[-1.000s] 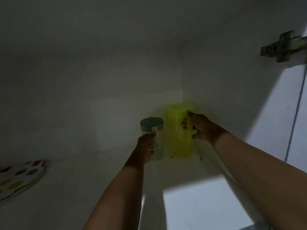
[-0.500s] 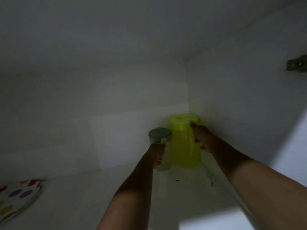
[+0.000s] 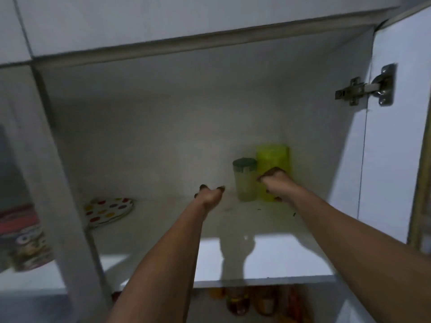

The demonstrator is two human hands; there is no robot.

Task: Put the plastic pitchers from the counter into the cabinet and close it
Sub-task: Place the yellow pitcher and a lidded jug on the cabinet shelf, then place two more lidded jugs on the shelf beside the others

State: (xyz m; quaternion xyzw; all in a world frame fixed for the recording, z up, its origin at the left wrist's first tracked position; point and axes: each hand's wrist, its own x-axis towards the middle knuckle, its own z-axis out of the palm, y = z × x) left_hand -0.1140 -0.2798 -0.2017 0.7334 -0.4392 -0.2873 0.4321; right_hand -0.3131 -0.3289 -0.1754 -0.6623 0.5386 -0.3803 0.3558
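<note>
Deep on the cabinet shelf [image 3: 268, 259], the left hand [image 3: 209, 197] hangs empty with fingers loosely spread, the right hand [image 3: 274, 185] curls just before the yellow-green pitcher [image 3: 272, 159], contact unclear, with the clear green-lidded pitcher [image 3: 245, 180] between them, and the door [image 3: 396, 148] stands open.

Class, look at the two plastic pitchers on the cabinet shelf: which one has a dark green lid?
The shorter, pale translucent pitcher, standing on the left. The other, the yellow-green pitcher to its right by the cabinet's side wall, is taller and one bright colour throughout.
</note>
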